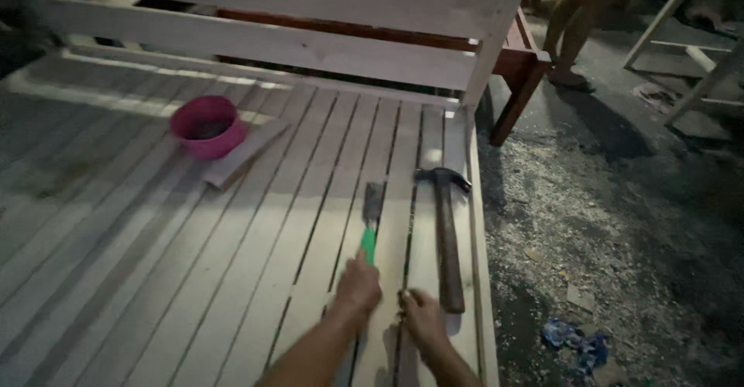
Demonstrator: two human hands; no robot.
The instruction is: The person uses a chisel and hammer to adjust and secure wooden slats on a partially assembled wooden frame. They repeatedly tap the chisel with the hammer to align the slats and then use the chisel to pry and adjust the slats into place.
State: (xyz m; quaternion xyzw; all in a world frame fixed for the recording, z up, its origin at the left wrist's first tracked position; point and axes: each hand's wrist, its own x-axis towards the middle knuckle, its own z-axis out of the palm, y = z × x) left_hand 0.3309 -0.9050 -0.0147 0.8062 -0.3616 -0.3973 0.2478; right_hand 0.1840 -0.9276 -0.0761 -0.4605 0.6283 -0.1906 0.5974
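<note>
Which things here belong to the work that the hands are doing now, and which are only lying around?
In use:
- left hand, on the green-handled scraper
- right hand, at the gap between slats, what it holds too small to tell
- slatted wooden platform

Lying about:
- claw hammer, beside the right hand
- pink bowl
- loose board
- blue scraps on the ground

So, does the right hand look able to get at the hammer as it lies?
Probably yes. The right hand rests on the slats just beside the hammer, whose handle end lies close to it, with nothing between them. The left hand is on the green-handled tool.
</note>
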